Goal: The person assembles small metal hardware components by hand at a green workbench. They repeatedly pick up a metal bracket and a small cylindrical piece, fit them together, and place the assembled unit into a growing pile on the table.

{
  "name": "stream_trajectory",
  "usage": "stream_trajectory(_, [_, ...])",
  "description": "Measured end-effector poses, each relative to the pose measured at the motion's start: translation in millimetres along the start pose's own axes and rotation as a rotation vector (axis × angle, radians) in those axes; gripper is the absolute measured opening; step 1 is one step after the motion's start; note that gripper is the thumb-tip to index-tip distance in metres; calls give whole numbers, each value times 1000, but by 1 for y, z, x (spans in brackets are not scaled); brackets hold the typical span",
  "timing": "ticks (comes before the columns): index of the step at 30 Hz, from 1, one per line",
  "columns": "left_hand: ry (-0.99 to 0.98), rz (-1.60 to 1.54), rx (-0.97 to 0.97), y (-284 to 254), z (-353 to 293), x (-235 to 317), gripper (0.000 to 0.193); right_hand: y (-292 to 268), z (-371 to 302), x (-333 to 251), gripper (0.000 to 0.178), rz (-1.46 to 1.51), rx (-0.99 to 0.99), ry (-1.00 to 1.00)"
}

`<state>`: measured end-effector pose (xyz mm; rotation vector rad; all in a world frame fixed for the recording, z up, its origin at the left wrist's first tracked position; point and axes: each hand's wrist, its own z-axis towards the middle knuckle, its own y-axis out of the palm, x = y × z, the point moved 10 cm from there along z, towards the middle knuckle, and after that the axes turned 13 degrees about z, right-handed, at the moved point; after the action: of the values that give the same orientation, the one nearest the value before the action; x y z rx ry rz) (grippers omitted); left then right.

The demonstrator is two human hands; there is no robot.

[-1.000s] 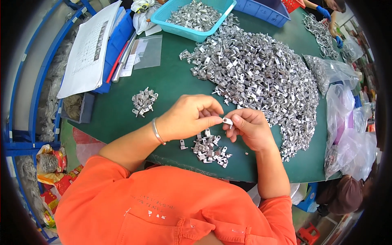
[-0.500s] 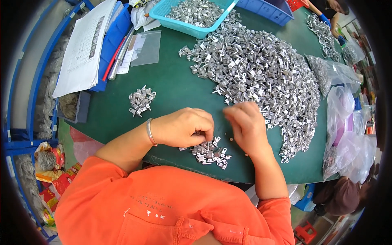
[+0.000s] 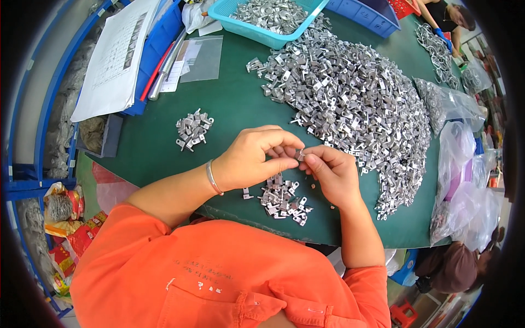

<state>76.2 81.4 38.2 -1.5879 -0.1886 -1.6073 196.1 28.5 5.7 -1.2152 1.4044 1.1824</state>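
Counter (image 3: 235, 104) with a green top carries everything, and widest on it is the big heap of small silver metal brackets (image 3: 355, 109), spreading from the middle toward the far right edge. Beyond the heap sits a turquoise tray (image 3: 262, 34) filled with more of them; to the far left lies a stack of printed papers (image 3: 117, 57). Clear plastic bags (image 3: 465, 180) bunch at the right edge. Left hand (image 3: 254, 158) and right hand (image 3: 331, 175) meet above the near edge, fingers of both pinched together on one tiny metal piece (image 3: 301, 155) held between the fingertips. Just below the hands lies a small pile of brackets (image 3: 281, 199), and another small pile (image 3: 192, 128) sits apart to the left.
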Motion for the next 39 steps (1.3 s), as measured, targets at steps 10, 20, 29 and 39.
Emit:
stream_trajectory(10, [-182,-253,-73,10,-4,-17,20,1,-4,-3,12,155,-38,22])
stream_trajectory(20, [133,79,-265,16,-3,15,15,6,-17,-60,12,-636,-66,-506])
stream_trajectory(29, [206,221,-287,24,-6,11,17,-20,-10,-49,11,-1026,336,-491])
stream_trajectory(39, [-207,-313,-193,30,-7,-18,27,-3,-8,14,23,310,-4,238])
